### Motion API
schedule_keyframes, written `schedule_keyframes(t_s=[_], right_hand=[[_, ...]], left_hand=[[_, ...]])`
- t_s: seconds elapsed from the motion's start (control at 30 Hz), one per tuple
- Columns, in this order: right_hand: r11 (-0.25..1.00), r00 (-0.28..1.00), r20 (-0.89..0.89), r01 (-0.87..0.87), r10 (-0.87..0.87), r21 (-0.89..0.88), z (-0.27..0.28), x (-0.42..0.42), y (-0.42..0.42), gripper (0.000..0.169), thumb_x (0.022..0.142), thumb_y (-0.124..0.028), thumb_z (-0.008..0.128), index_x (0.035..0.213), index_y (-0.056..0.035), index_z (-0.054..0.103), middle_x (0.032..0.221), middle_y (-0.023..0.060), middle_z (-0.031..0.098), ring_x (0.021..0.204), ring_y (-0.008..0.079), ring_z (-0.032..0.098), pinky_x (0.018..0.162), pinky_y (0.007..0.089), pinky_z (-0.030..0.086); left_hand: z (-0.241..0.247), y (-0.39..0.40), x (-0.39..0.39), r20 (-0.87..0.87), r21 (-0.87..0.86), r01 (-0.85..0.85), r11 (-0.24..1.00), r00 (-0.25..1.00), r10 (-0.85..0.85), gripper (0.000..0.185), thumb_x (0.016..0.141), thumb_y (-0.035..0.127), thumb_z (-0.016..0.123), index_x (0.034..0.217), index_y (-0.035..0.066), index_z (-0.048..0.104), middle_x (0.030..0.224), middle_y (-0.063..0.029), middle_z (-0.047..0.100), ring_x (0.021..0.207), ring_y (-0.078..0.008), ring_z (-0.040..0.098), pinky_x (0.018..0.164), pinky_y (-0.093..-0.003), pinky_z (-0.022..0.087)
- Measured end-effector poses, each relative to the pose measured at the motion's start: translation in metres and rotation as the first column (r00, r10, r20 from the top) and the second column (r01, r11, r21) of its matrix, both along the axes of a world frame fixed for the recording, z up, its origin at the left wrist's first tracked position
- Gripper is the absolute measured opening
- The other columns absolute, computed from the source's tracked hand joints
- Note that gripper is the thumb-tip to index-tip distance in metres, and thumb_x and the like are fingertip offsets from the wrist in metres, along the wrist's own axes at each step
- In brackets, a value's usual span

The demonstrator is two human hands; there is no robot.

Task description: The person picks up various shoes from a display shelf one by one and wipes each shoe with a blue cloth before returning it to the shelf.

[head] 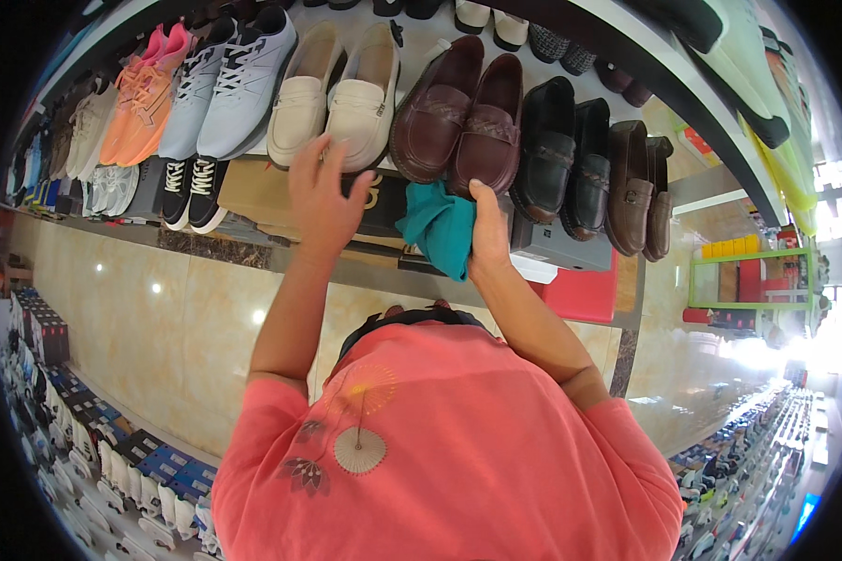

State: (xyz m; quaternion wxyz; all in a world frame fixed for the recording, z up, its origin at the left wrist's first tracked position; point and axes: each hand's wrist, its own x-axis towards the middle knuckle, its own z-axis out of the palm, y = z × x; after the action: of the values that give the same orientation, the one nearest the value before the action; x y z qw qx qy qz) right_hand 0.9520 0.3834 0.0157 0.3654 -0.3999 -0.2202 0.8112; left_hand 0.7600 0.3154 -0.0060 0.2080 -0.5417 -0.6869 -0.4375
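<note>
A pair of cream loafers [361,105] stands on the display shelf [421,31], toes towards me. My left hand [326,193] is at their toes with its fingers apart and nothing in it. Whether the fingertips touch the leather cannot be told. To the right stand burgundy loafers [488,133] with a braided strap. My right hand [490,228] grips a crumpled teal cloth [438,228] just below the toe of the right burgundy shoe. The thumb tip lies against that toe, and the fingers are mostly hidden.
Black loafers [547,154] and brown loafers [628,189] continue the row rightward. Pale blue running shoes [245,91] and orange running shoes [140,105] stand left. Shoeboxes [266,193] are stacked under the shelf edge. A red box-like object [579,294] is low on the right.
</note>
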Motion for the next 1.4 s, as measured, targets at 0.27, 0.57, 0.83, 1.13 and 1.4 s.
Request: schedule_keyframes(t_s=[0.27,0.57,0.83,1.13,1.4], right_hand=[[0.995,0.994,-0.035,-0.098,0.099,0.034,-0.023,0.007,0.008,0.048,0.087,-0.034,0.049,0.113,0.0061,0.051,0.102,0.0194,0.061,0.088,0.0300,0.062,0.078,0.0403,0.052],[0.991,0.997,0.064,0.021,-0.030,0.131,-0.023,0.004,0.006,0.036,0.085,-0.029,0.059,0.106,-0.0006,0.055,0.087,0.0065,0.061,0.071,0.0139,0.058,0.060,0.0290,0.049],[0.970,0.963,-0.122,-0.242,0.241,0.006,-0.028,0.038,-0.013,0.044,0.081,-0.025,0.069,0.111,0.0014,0.052,0.094,0.0099,0.061,0.077,0.0170,0.061,0.065,0.0307,0.052],[0.959,0.910,-0.304,-0.269,0.283,0.090,0.011,0.096,-0.029,0.041,0.083,-0.019,0.066,0.118,-0.0018,0.051,0.100,0.0099,0.060,0.088,0.0194,0.060,0.078,0.0317,0.051],[0.967,0.910,-0.330,-0.251,0.249,0.039,0.015,0.151,-0.004,0.046,0.085,-0.026,0.062,0.123,-0.0060,0.048,0.110,0.0107,0.058,0.098,0.0225,0.058,0.086,0.0351,0.049]], left_hand=[[0.002,0.020,-0.009,-0.172,-0.208,0.072,0.976,0.979,-0.109,0.047,0.066,0.013,0.071,0.111,0.017,0.059,0.130,-0.0105,0.043,0.119,-0.0340,0.042,0.097,-0.0530,0.031],[0.021,0.036,0.027,-0.193,-0.365,0.332,0.870,0.887,-0.419,0.061,0.066,0.001,0.063,0.124,0.019,0.050,0.133,-0.0052,0.043,0.121,-0.0316,0.042,0.097,-0.0513,0.033],[0.015,0.028,0.047,-0.107,-0.229,0.297,0.927,0.939,-0.327,0.052,0.069,0.001,0.061,0.120,0.009,0.053,0.131,-0.0109,0.045,0.118,-0.0335,0.045,0.097,-0.0494,0.034],[-0.011,-0.039,0.127,0.847,-0.041,0.878,0.478,0.284,-0.450,0.083,0.071,0.022,0.075,0.136,0.000,0.030,0.127,-0.0190,0.046,0.119,-0.0312,0.045,0.100,-0.0372,0.035],[-0.012,-0.031,0.167,0.971,0.221,0.703,0.676,-0.221,-0.087,0.056,0.079,0.006,0.066,0.129,0.000,0.042,0.120,-0.0102,0.049,0.112,-0.0180,0.047,0.097,-0.0313,0.037]])
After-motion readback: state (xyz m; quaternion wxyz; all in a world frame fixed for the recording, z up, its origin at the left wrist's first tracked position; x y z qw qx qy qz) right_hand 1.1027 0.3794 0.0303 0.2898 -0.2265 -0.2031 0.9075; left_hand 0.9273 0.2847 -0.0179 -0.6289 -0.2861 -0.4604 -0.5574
